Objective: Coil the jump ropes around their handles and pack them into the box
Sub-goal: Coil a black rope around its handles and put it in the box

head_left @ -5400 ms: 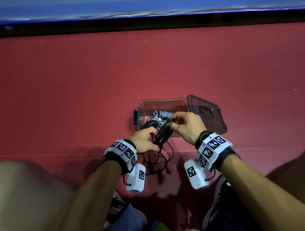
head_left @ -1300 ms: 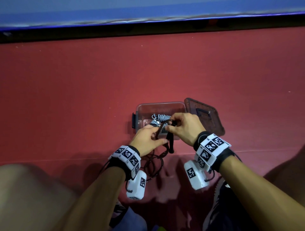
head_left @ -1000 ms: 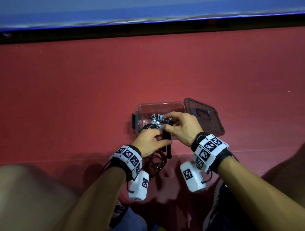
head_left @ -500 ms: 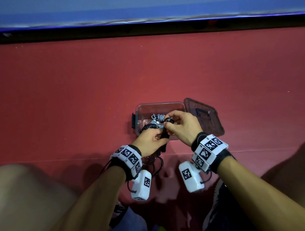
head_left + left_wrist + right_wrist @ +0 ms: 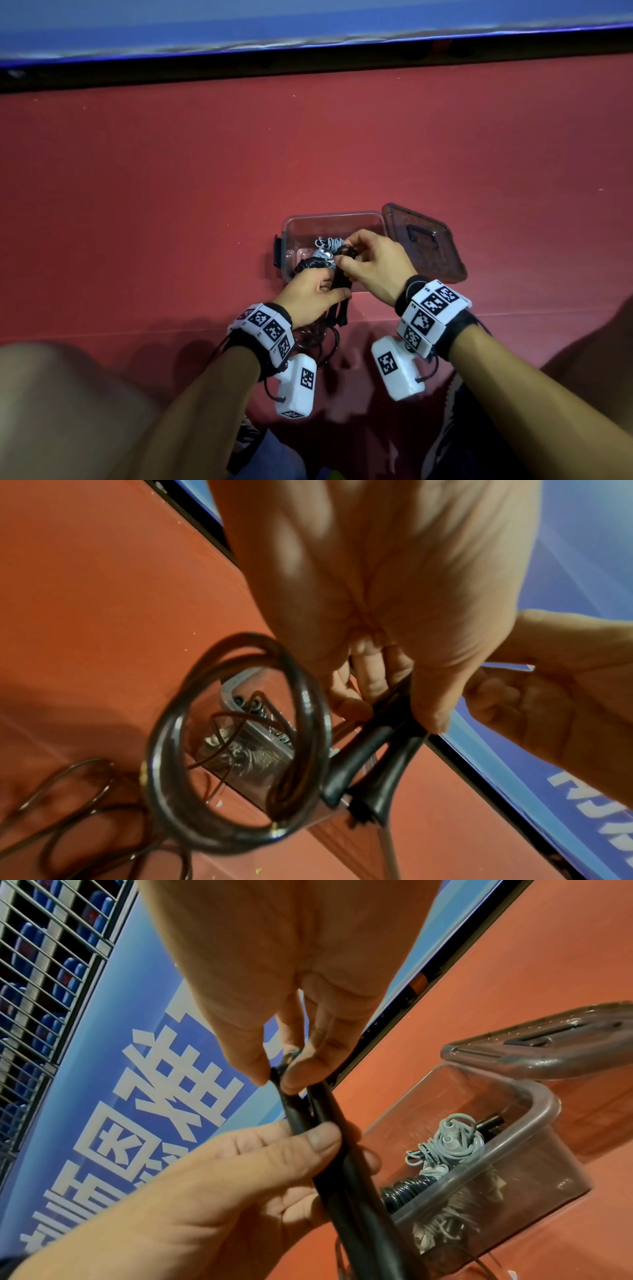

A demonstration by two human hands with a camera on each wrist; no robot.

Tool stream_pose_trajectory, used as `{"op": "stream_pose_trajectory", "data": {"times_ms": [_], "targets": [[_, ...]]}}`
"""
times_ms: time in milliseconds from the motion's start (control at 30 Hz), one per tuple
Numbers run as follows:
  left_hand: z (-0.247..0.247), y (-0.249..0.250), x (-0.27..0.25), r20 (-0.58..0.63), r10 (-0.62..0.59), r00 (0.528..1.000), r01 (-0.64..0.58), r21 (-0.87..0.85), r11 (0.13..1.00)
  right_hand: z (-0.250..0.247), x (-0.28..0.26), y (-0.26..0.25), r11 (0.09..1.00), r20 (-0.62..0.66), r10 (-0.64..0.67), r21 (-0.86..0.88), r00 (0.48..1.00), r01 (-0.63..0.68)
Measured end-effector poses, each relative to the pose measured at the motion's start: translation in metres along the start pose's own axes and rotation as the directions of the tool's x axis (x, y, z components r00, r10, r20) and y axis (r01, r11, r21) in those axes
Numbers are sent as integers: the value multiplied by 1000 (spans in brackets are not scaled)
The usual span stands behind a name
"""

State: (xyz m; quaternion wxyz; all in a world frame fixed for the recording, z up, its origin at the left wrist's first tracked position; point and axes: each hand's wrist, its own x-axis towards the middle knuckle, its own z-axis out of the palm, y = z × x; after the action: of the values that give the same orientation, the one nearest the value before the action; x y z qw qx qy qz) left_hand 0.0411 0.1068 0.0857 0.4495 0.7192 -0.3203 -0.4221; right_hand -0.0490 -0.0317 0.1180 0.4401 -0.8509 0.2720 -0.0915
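Note:
My left hand (image 5: 313, 294) (image 5: 240, 1172) grips the two black handles (image 5: 341, 301) (image 5: 369, 764) (image 5: 342, 1175) of a jump rope, held side by side just in front of the clear box (image 5: 294, 226) (image 5: 544, 1104). My right hand (image 5: 373, 263) (image 5: 291, 1042) pinches the rope at the handles' top ends. The dark rope (image 5: 236, 750) hangs in loose loops below my left hand, with more on the floor (image 5: 85, 826). Inside the box lie a grey coiled rope (image 5: 329, 245) (image 5: 445, 1145) and a black coiled rope (image 5: 310, 264) (image 5: 407, 1188).
The box's smoky lid (image 5: 424, 240) (image 5: 548, 1047) lies open against its right side. The red floor (image 5: 171, 188) runs back to a dark strip and a blue board (image 5: 308, 24). My knees (image 5: 68, 411) flank my arms at the bottom.
Both hands stayed in front of the box. The right hand keeps working at the handles' top ends, and the slack rope below the left hand has drawn up a little.

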Motion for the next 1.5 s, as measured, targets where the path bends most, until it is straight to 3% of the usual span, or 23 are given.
{"op": "stream_pose_trajectory", "data": {"times_ms": [167, 467, 567, 700, 867, 933, 1100, 1200, 1300, 1333, 1433, 1500], "targets": [[-5, 1, 1, -47, 12, 999, -19, -153, 988, 0, 1, 1, 999, 45, 38, 32, 998, -39], [-7, 4, 3, -112, 5, 994, -37, -288, 957, 13, -4, 17, 992, 317, 85, 60, 945, -110], [-8, 8, 2, -105, 12, 994, -48, -340, 939, 18, -6, 20, 948, 389, 96, 244, 916, -202], [-10, 8, 1, -126, -13, 992, -33, -359, 933, 17, -5, 22, 886, 434, 117, 360, 893, -291], [-11, 11, 2, -147, -35, 989, -27, -400, 916, 18, -4, 16, 723, 495, 223, 493, 840, -483], [-10, 12, 2, -139, -33, 990, -26, -405, 914, 21, 0, 17, 734, 493, 288, 437, 821, -520], [-10, 20, -1, -127, -20, 992, -29, -375, 927, 34, 22, 16, 787, 438, 536, 49, 721, -615], [-12, 20, 0, -156, 5, 988, -54, -312, 948, 36, 28, 17, 799, 442, 513, 65, 736, -597], [-12, 18, 1, -187, -5, 982, -54, -309, 949, 29, 18, 13, 733, 497, 559, 78, 664, -676], [-11, 18, 1, -190, -12, 982, -53, -331, 942, 26, 14, 13, 719, 515, 542, 123, 664, -684], [-11, 20, -1, -203, -26, 979, -55, -384, 922, 18, 2, 12, 645, 502, 425, 416, 753, -641], [-12, 22, -2, -204, -26, 979, -58, -393, 918, 15, -5, 14, 638, 492, 366, 486, 790, -598]]}}
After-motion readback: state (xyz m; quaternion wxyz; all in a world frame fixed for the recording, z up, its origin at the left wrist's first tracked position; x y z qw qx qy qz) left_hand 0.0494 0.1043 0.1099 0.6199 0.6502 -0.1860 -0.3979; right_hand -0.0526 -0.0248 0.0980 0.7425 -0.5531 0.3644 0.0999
